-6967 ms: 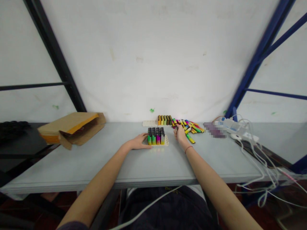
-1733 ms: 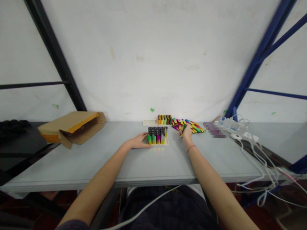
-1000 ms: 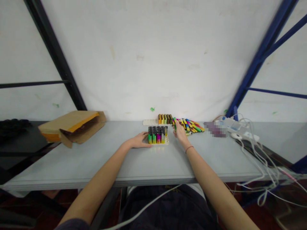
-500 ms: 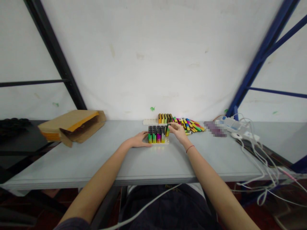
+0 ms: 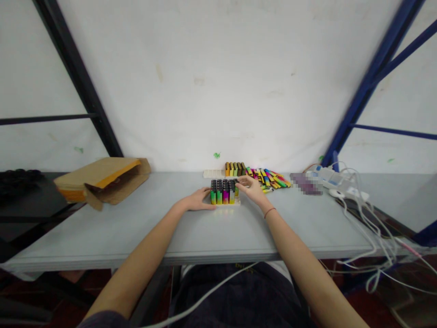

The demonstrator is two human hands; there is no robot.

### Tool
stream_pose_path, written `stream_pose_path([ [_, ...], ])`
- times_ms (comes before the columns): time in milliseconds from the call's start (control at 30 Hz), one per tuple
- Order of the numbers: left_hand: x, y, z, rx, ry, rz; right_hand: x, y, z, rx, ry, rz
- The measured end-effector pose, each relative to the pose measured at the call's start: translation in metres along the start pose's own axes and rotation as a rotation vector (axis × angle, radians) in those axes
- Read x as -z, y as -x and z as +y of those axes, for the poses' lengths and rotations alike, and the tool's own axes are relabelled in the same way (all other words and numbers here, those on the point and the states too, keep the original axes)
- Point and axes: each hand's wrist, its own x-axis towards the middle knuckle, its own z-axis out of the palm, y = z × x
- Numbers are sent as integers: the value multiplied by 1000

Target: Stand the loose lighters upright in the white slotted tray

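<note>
Lighters (image 5: 223,193) with black tops stand upright in rows in a white tray (image 5: 238,202) in the middle of the table. My left hand (image 5: 198,200) is wrapped round the tray's left end, its thumb along the front edge. At the tray's right end, my right hand (image 5: 250,188) pinches the top of a yellow-green lighter (image 5: 236,190), which sits low behind the front right corner. Its lower end is hard to make out. The front right part of the tray is bare.
Behind stand more upright lighters (image 5: 235,169) beside an empty white tray (image 5: 214,173). A heap of loose colourful lighters (image 5: 272,177) lies to their right. An open cardboard box (image 5: 102,175) is at left; white cables (image 5: 368,209) and a power strip (image 5: 329,175) are at right.
My right hand has lowered the lighter into the tray's right end, moving slightly left. My left hand stays in place on the tray.
</note>
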Motion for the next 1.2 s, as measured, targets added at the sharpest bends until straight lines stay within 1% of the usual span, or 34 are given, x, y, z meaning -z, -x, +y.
stream_pose_path([
  [67,0,0,0,6,-8,-9,6,-1,2,-3,141,65],
  [100,0,0,0,10,-9,-10,11,-1,3,-40,249,115],
  [133,1,0,0,12,-9,-11,17,-1,5,-100,373,170],
  [200,0,0,0,12,-5,-12,30,0,10,-284,630,266],
  [267,0,-1,-1,9,2,-12,44,3,17,-474,786,317],
  [333,0,-1,-2,4,6,-10,55,5,23,-610,844,285],
  [367,0,-1,-2,4,7,-9,60,6,26,-644,855,239],
  [433,0,-1,-2,10,5,-8,68,6,32,-665,871,144],
  [500,0,-1,-2,21,6,-10,73,5,38,-652,888,102],
  [600,0,0,-2,16,11,-4,78,5,46,-633,869,115],
  [733,0,0,-2,12,9,-3,80,3,50,-661,835,250],
  [767,0,0,-2,16,7,-5,80,2,49,-646,831,287],
  [833,0,0,-2,20,5,-6,79,-2,45,-528,784,338],
  [933,0,0,-2,10,12,4,73,-7,34,-222,617,375],
  [1000,0,0,-2,6,16,9,68,-9,26,-88,505,374],
  [1067,0,0,-1,5,16,8,62,-8,20,-41,402,358],
  [1200,1,0,0,11,8,-1,51,-6,13,-21,273,330],
])
